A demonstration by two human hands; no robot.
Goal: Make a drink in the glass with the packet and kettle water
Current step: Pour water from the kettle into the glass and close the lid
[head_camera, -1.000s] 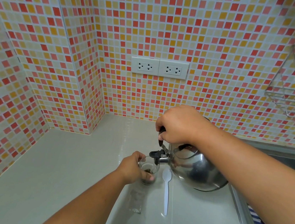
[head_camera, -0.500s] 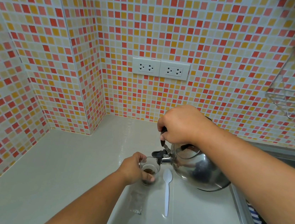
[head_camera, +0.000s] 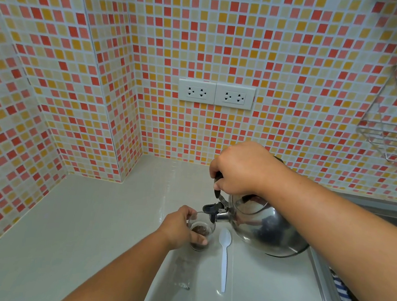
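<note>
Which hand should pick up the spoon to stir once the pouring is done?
Probably the left hand: it only steadies the glass, and the spoon lies just beside it. The right hand is gripping the kettle.

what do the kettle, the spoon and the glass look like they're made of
Kettle: polished metal, likely stainless steel; its body mirrors the room.
Spoon: white, thin and matte, probably plastic.
Glass: clear, apparently glass; the dark contents show through its wall.
</note>
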